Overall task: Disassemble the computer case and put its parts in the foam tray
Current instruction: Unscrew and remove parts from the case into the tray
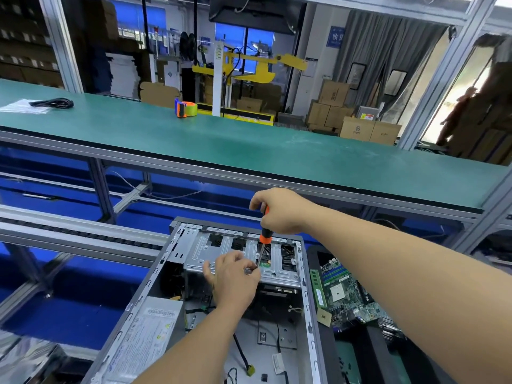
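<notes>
Nearest, the open computer case point(210, 314) lies on its side, its power supply point(155, 325) at the lower left and loose cables point(243, 353) across its floor. Just right of it, the dark foam tray point(371, 353) already holds a motherboard point(349, 295).

Above the case floor, the left hand point(232, 275) rests on the metal drive cage point(221, 250), its grip narrow, fingertips pinching a small metal piece beside the screwdriver point(264, 231) tip. The right hand point(279, 210) wraps the orange-and-black handle from above.

To do this step well, I judge the shaft should stay square to the screw, with downward pressure and slow turns, while the left fingers steady the tip and catch the screw.

Beyond, a green surface point(249, 145) carries a tape dispenser point(186, 107).
</notes>
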